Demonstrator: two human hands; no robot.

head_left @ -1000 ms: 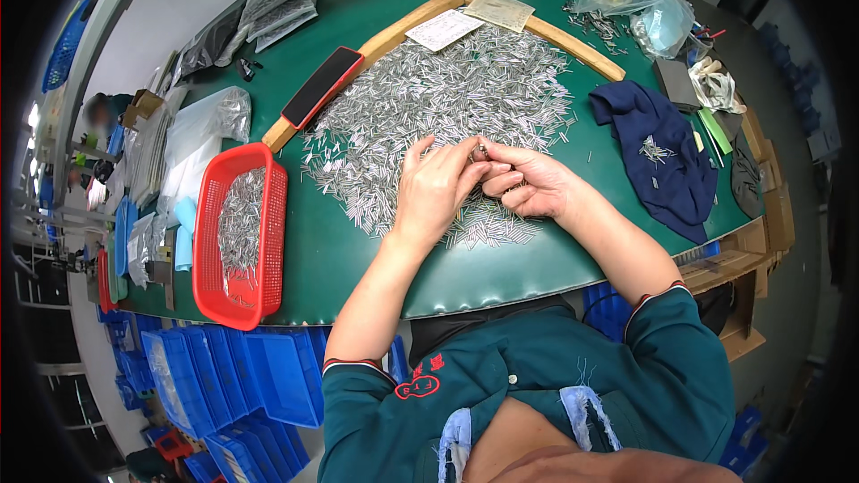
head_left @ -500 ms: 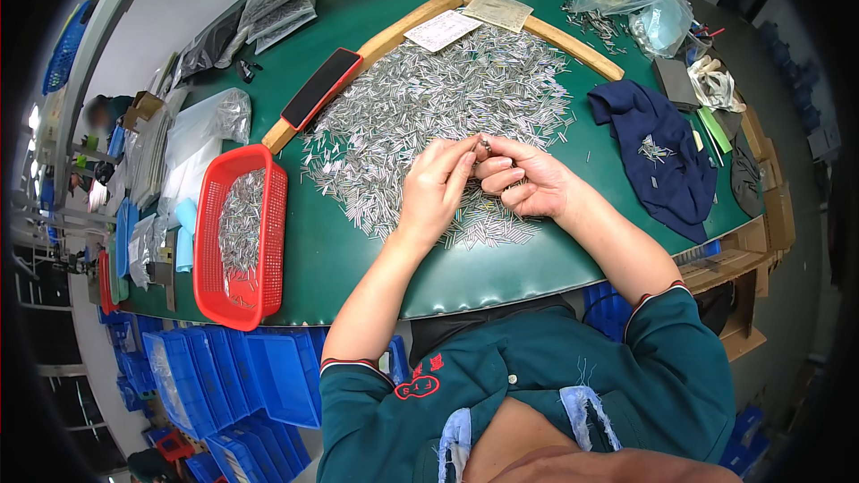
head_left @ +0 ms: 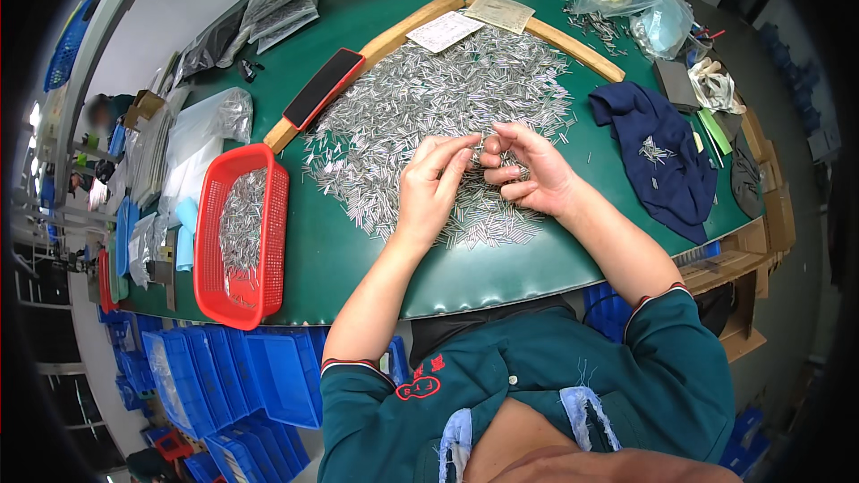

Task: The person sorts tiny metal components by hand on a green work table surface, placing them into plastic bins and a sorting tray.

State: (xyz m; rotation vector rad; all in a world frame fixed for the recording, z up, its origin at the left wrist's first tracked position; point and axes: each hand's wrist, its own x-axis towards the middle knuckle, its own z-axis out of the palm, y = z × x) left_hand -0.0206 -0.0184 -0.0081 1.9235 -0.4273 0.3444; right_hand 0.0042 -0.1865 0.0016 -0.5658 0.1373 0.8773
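Observation:
A broad heap of small silvery metal pins [head_left: 385, 161] lies on the green table, and both my hands are over its near part. My left hand [head_left: 431, 181] is closed, with thumb and index finger pinched at their tips; whatever sits between them is too small to make out. Just to its right, my right hand [head_left: 534, 172] has its fingers curled, the index finger raised and bent toward the left fingertips. Any piece it holds is hidden by the fingers. The two hands' fingertips nearly meet.
At left stands a red plastic basket [head_left: 278, 241] with similar pins. Wooden strips [head_left: 416, 18] border the heap, with a red-edged black phone-like object [head_left: 322, 88] and paper slips [head_left: 445, 31] on them. A navy cloth [head_left: 662, 179] bearing several pins lies right. Blue bins [head_left: 282, 376] sit below.
My right hand's index finger and thumb have loosened and lifted away from the left fingertips, opening a small gap. My left hand has barely moved. The heap and basket look the same.

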